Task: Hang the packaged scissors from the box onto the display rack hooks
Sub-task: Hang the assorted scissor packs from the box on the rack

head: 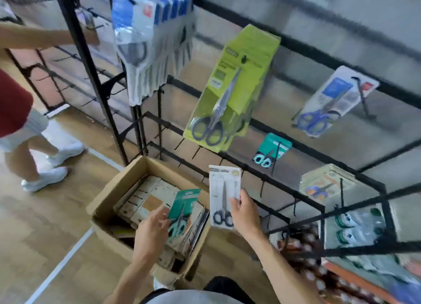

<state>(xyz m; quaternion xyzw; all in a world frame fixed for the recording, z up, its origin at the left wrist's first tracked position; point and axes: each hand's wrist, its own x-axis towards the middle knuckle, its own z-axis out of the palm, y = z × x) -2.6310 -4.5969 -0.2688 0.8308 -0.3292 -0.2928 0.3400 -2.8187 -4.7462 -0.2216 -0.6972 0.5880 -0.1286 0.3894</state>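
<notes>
Low in the middle of the frame, a cardboard box (118,190) is sitting on the wooden floor (57,246), holding stacked packs of scissors. Over the box, the left hand (151,229) is curling its fingers round a teal pack of small scissors (183,207), lifting its upper end above the stack. Just right of it, the right hand (243,212) is pinching a white pack of black-handled scissors (223,195) by its right edge, thumb on the front, holding it upright beside the box rim and in front of the lower bars of the black display rack (284,42).

Across the upper half of the frame, packs are hanging on the rack's hooks: a thick row of blue-and-white packs (150,35) at upper left centre, a bunch of lime-green packs (230,85) in the centre, a blue-handled pair (330,101) at right, a small teal pack (272,150) below centre, and a pale stack (325,183) lower right. More goods at the lower right corner are too blurred to tell.

Along the left edge, another person (16,112) in a red top and white shoes is reaching an arm toward a neighbouring rack.
</notes>
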